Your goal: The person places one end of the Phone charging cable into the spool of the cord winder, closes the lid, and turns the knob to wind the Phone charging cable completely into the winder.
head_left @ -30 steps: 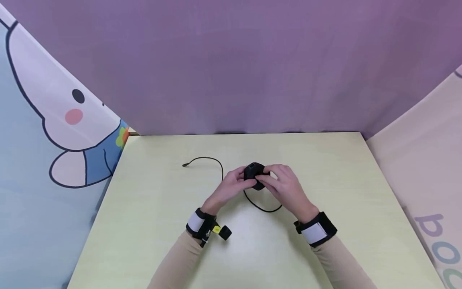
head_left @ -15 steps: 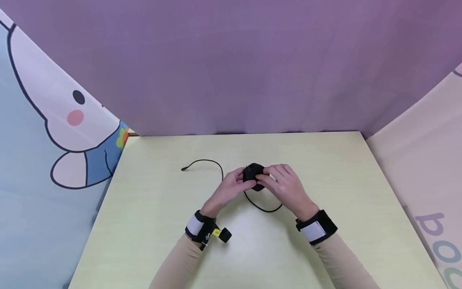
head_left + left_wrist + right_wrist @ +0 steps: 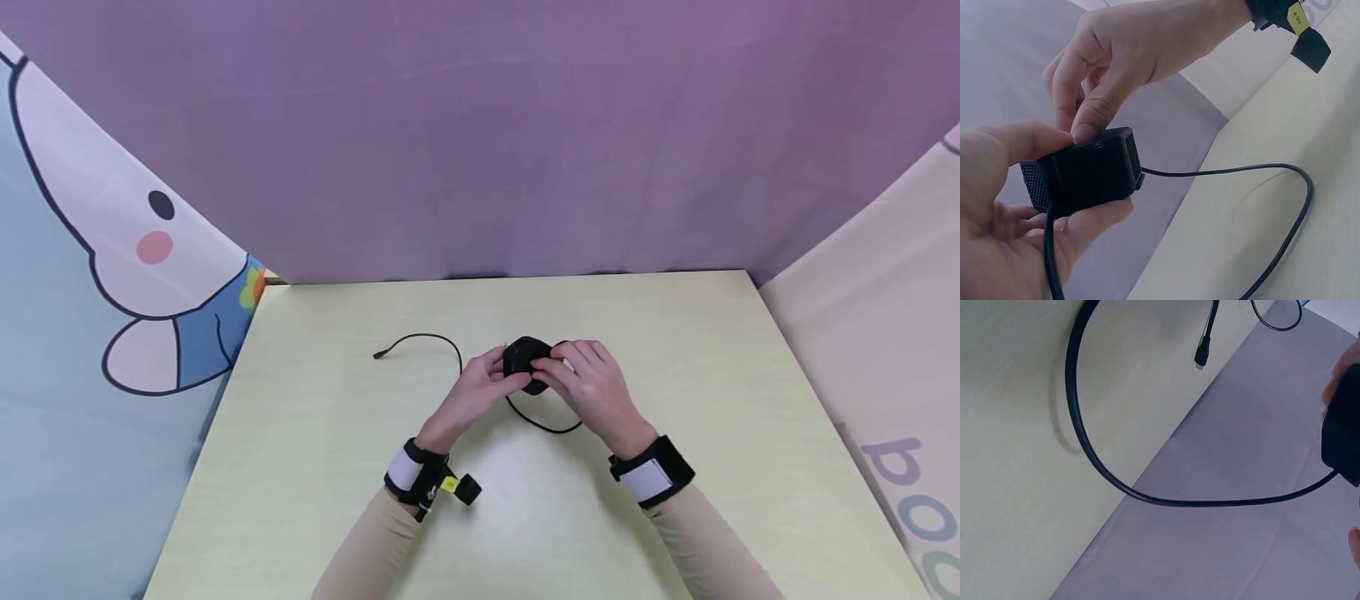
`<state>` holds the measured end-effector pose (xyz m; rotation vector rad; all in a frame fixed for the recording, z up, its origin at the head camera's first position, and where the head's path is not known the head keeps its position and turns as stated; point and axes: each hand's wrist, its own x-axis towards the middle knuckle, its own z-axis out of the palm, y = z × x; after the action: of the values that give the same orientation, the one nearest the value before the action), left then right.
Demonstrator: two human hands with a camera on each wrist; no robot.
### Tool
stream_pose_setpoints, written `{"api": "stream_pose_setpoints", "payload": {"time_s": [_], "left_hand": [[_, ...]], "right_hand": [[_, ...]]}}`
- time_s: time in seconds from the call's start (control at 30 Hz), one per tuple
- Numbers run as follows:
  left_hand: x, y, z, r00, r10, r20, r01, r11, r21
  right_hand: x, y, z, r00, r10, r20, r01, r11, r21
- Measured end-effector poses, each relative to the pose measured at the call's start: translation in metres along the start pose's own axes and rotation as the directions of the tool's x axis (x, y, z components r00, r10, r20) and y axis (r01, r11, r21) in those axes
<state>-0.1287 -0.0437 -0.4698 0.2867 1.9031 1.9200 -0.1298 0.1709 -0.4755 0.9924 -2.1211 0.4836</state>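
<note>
A black boxy device (image 3: 522, 358) with perforated side panels (image 3: 1132, 150) is held above the table in both hands. My left hand (image 3: 483, 387) grips it from the left, thumb on the near side and fingers on the far side. At its right edge my right hand (image 3: 588, 383) has thumb and fingertips pinched against it; whether they hold a smaller part there is hidden. A thin black cable (image 3: 540, 427) leaves the device and loops toward the right hand. Another cable stretch (image 3: 1049, 256) passes the left palm. A small plug (image 3: 1088, 132) cannot be made out; a connector end (image 3: 1202, 353) shows in the right wrist view.
The cable's free end (image 3: 378, 355) lies on the pale table (image 3: 315, 433), left of the hands. A purple curtain (image 3: 480, 150) stands behind the table, with printed cloths (image 3: 75, 333) at the sides. Black straps with small cameras (image 3: 468, 489) circle the wrists.
The device has shifted slightly left and turned a little in the hands. My right fingertips have moved slightly along its edge. The cable's free end sits a little lower and further left.
</note>
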Motion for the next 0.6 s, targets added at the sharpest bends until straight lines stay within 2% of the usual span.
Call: {"api": "stream_pose_setpoints", "payload": {"time_s": [0.37,0.6], "left_hand": [[-0.001,-0.001,0.002,1.0,0.004,-0.011,-0.004,0.999,-0.041],[-0.003,0.0,0.004,1.0,-0.002,-0.03,0.001,1.0,-0.021]], "right_hand": [[0.001,-0.007,0.003,0.997,0.066,-0.044,-0.068,0.997,-0.041],[0.002,-0.012,0.006,0.99,0.099,-0.097,-0.106,0.991,-0.077]]}}
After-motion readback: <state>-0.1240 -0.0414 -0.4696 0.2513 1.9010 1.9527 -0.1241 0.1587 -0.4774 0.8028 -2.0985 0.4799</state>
